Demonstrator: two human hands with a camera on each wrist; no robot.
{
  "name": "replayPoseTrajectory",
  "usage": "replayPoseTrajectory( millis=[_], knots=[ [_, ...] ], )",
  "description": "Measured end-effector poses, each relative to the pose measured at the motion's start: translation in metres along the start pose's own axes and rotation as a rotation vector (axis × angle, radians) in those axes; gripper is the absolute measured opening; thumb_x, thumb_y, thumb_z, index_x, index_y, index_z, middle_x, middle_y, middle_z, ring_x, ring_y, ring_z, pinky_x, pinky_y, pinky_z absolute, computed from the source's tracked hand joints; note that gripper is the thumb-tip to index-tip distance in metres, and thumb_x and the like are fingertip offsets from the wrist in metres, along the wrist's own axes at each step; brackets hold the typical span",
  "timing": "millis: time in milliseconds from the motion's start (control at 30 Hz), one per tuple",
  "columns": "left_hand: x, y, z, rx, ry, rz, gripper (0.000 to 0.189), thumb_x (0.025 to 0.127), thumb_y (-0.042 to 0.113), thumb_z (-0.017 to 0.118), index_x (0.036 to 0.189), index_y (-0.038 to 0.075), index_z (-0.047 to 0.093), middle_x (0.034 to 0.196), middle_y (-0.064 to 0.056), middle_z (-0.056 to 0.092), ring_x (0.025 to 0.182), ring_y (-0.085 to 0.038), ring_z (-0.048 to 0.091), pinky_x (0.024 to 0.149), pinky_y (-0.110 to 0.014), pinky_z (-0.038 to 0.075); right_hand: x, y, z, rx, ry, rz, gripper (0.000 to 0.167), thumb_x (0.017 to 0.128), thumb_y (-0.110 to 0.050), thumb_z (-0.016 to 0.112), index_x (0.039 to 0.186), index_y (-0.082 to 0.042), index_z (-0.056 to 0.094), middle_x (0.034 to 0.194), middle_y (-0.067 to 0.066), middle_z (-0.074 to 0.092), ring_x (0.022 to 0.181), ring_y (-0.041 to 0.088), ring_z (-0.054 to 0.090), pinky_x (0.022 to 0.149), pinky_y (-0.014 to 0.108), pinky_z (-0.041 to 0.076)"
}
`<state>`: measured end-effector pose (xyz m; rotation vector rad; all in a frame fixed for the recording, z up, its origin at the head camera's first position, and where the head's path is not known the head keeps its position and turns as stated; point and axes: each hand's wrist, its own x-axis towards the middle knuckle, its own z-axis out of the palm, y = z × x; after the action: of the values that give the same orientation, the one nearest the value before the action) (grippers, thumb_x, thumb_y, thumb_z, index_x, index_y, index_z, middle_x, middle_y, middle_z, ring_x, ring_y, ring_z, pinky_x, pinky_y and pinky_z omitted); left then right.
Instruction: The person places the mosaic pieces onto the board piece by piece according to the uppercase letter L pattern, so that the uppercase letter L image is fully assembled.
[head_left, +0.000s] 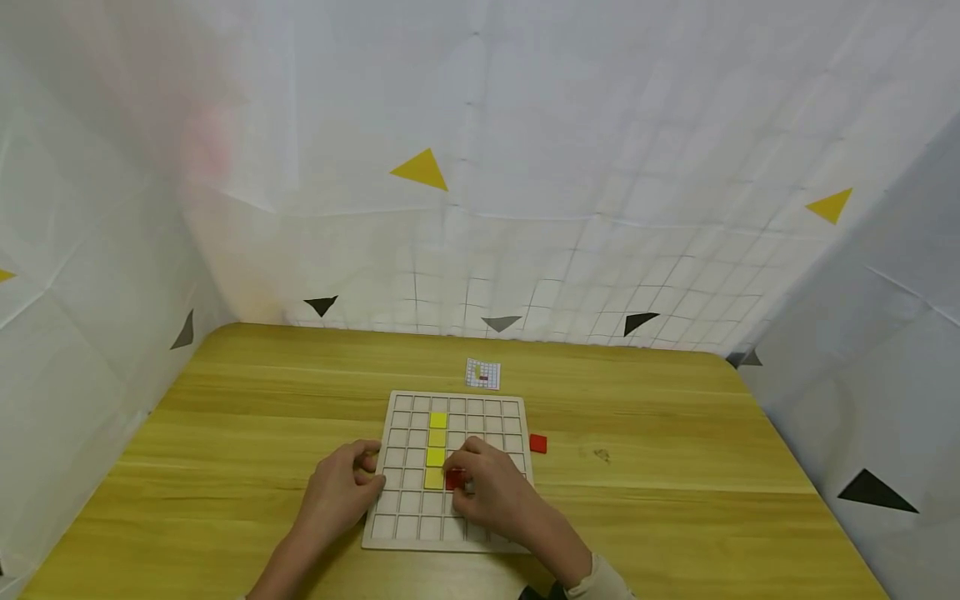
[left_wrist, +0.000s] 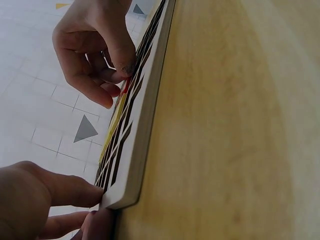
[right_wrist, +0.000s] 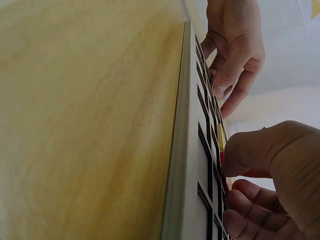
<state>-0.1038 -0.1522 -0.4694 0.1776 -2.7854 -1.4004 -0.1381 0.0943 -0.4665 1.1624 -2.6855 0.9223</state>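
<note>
A pale wooden grid board [head_left: 408,527] lies on the table. Several yellow tiles [head_left: 436,457] form one column in its cells. Just right of the lowest yellow tile is a red tile [head_left: 453,479], partly covered by my right hand [head_left: 495,492]. The thumb and fingers of that hand are bent around the red tile and pinch it at the board's surface. My left hand [head_left: 341,487] grips the board's left edge; in the left wrist view its thumb [left_wrist: 75,191] lies on the rim with a finger below.
Beside the board's right edge lies a loose red tile [head_left: 538,443]. A small printed card [head_left: 482,374] with a coloured grid pattern rests behind the board. White sheets [head_left: 525,250] with triangles stand around the wooden table [head_left: 675,467], which has a dark mark [head_left: 602,455] at right.
</note>
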Motion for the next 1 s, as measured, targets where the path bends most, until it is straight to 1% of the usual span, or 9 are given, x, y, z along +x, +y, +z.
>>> replayPoseTrajectory(
  millis=[233, 500, 733, 900, 1000],
  knots=[
    [0.000, 0.001, 0.000, 0.005, -0.002, 0.000, 0.043, 0.081, 0.005, 0.075, 0.123, 0.003, 0.067, 0.094, -0.002, 0.063, 0.078, -0.011, 0.064, 0.068, -0.031, 0.052, 0.000, 0.000, -0.002, -0.014, -0.003, 0.000, 0.027, 0.076, -0.002, 0.075, 0.101, -0.012, 0.073, 0.093, -0.003, 0.058, 0.076, 0.009, 0.055, 0.066, 0.014, 0.045],
    [0.002, -0.001, 0.001, 0.010, -0.005, -0.012, 0.045, 0.081, 0.006, 0.075, 0.125, 0.002, 0.066, 0.094, -0.001, 0.063, 0.078, -0.011, 0.064, 0.068, -0.031, 0.052, -0.003, -0.002, -0.007, -0.029, -0.009, 0.010, 0.025, 0.078, -0.004, 0.075, 0.102, -0.012, 0.073, 0.096, -0.001, 0.059, 0.078, 0.007, 0.056, 0.069, 0.015, 0.047],
    [0.002, -0.001, 0.001, 0.009, -0.010, -0.018, 0.046, 0.081, 0.007, 0.075, 0.126, 0.002, 0.065, 0.094, -0.001, 0.063, 0.078, -0.012, 0.063, 0.068, -0.031, 0.052, -0.008, -0.001, -0.009, -0.032, 0.011, 0.012, 0.023, 0.078, -0.003, 0.073, 0.100, -0.011, 0.073, 0.092, -0.001, 0.058, 0.076, 0.007, 0.055, 0.067, 0.015, 0.047],
    [0.001, -0.001, 0.000, 0.011, -0.012, -0.020, 0.046, 0.081, 0.007, 0.075, 0.126, 0.003, 0.065, 0.095, -0.001, 0.063, 0.079, -0.011, 0.063, 0.068, -0.031, 0.052, -0.013, 0.001, -0.012, -0.028, 0.018, 0.032, 0.023, 0.079, -0.003, 0.073, 0.101, -0.010, 0.072, 0.092, -0.002, 0.058, 0.074, 0.007, 0.055, 0.066, 0.016, 0.047],
    [0.001, -0.001, 0.000, 0.018, -0.014, -0.018, 0.046, 0.081, 0.007, 0.075, 0.126, 0.003, 0.065, 0.095, -0.001, 0.063, 0.080, -0.011, 0.063, 0.068, -0.032, 0.052, -0.017, 0.003, -0.013, -0.031, 0.036, 0.024, 0.024, 0.078, -0.002, 0.073, 0.101, -0.010, 0.073, 0.092, -0.001, 0.059, 0.073, 0.008, 0.056, 0.064, 0.017, 0.047]
  ],
)
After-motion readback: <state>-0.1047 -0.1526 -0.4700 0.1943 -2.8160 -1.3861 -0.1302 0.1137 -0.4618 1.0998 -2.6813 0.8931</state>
